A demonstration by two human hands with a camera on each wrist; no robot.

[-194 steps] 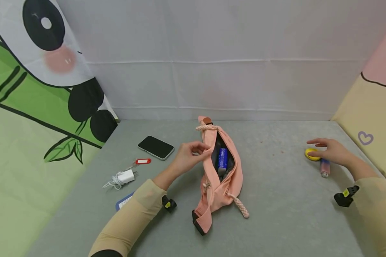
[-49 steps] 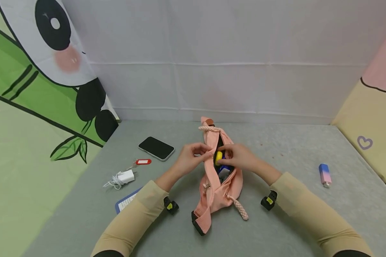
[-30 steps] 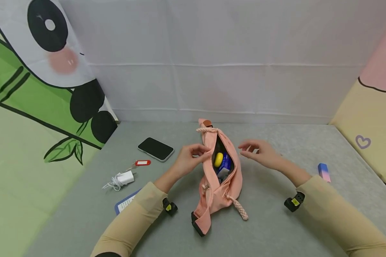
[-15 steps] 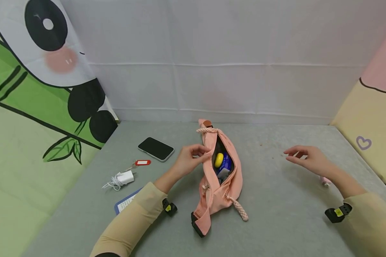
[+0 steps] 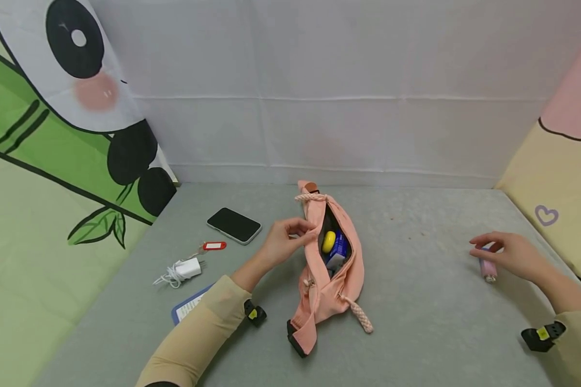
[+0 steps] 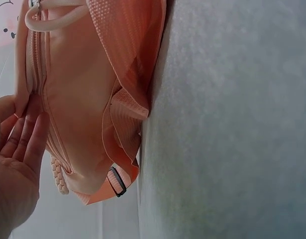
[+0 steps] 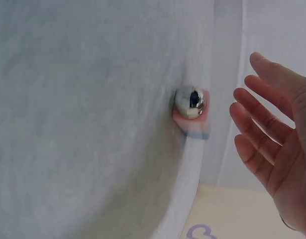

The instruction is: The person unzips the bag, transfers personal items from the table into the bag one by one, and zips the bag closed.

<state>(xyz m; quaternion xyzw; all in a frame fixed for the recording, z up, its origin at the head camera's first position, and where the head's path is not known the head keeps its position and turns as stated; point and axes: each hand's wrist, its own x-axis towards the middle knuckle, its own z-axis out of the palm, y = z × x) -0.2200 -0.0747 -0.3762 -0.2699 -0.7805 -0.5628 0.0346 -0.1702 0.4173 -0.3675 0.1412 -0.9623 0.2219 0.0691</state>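
A pink waist bag (image 5: 314, 301) lies on the table with its zip opening spread. My left hand (image 5: 288, 239) pinches the near-left edge of that opening; in the left wrist view its thumb and fingers hold the fabric beside the zip (image 6: 36, 59). Inside the bag sit a yellow round piece (image 5: 328, 242) and a blue packet (image 5: 339, 248). At the right, my right hand (image 5: 510, 255) hovers over a small pink-and-blue stick (image 5: 488, 270) with a shiny silver ball end (image 7: 190, 102). Its fingers are loosely bent and apart from the stick in the right wrist view.
Left of the bag lie a black-screened phone (image 5: 234, 225), a red key tag (image 5: 214, 245), a white charger with coiled cable (image 5: 189, 267) and a blue-edged card (image 5: 186, 306) partly under the left sleeve. A grey-white backdrop (image 5: 329, 129) rises behind the table (image 5: 416, 322).
My right hand put the yellow piece into the bag, withdrew, and moved right to the pink-and-blue stick. My left hand has kept its hold on the bag's edge.
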